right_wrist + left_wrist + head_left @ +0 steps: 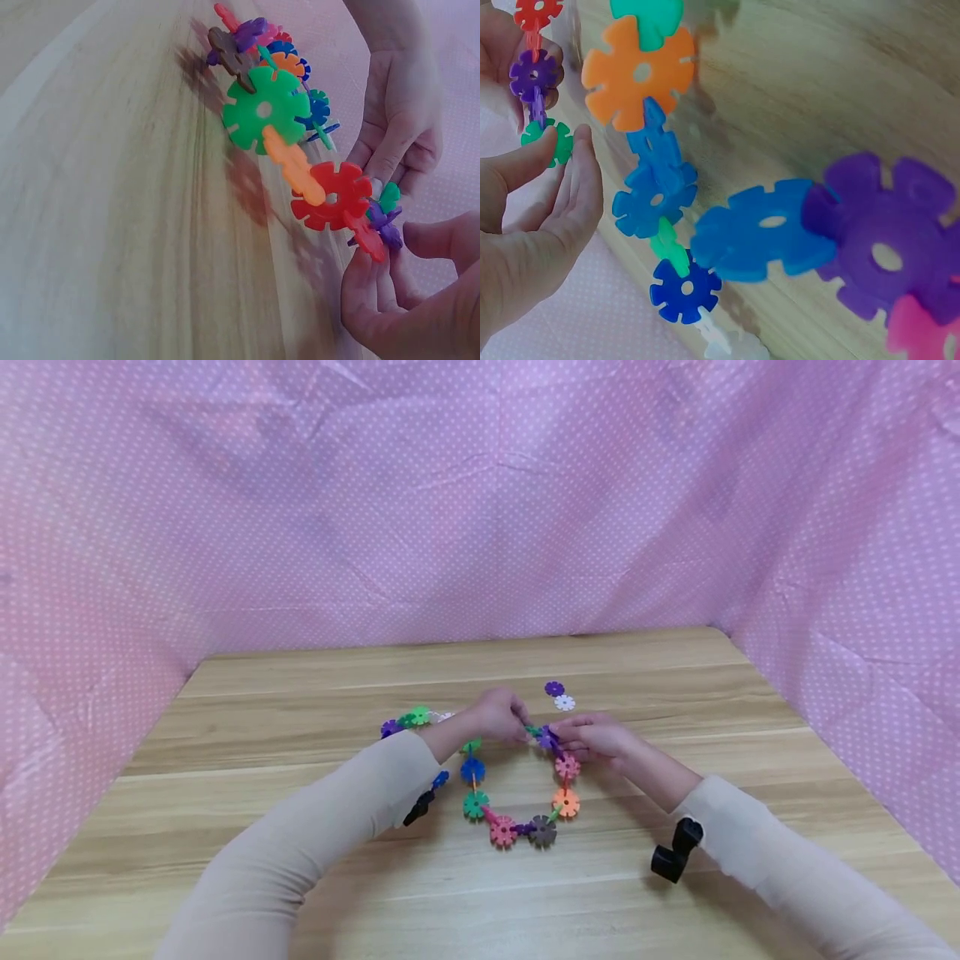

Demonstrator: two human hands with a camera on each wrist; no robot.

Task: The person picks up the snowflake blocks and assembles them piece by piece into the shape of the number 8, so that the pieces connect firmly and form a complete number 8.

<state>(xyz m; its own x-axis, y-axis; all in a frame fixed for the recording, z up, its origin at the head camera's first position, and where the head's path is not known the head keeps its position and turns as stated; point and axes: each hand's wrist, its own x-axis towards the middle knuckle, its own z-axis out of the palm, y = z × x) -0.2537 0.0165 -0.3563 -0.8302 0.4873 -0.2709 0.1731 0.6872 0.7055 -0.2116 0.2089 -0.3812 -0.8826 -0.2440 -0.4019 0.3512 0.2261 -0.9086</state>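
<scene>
A chain of notched, flower-shaped plastic discs (pixel 476 805) curves in an open-topped loop between the two hands. My left hand (pixel 498 714) pinches a green disc (pixel 561 148) between thumb and fingers at the chain's upper end. Right beside it, my right hand (pixel 596 737) holds the chain at the neighbouring purple disc (pixel 534 75). In the right wrist view its fingers lie against a red disc (pixel 367 236) under the purple one, with the thumb close by. The green disc and the purple discs are joined. My left forearm hides part of the chain.
Two loose discs, one purple (pixel 554 688) and one white (pixel 565 702), lie behind the hands. More linked discs, including a light green one (pixel 420 716), extend left past my left forearm. The wooden table (pixel 262 710) meets a pink dotted cloth (pixel 465 527) at the back and sides.
</scene>
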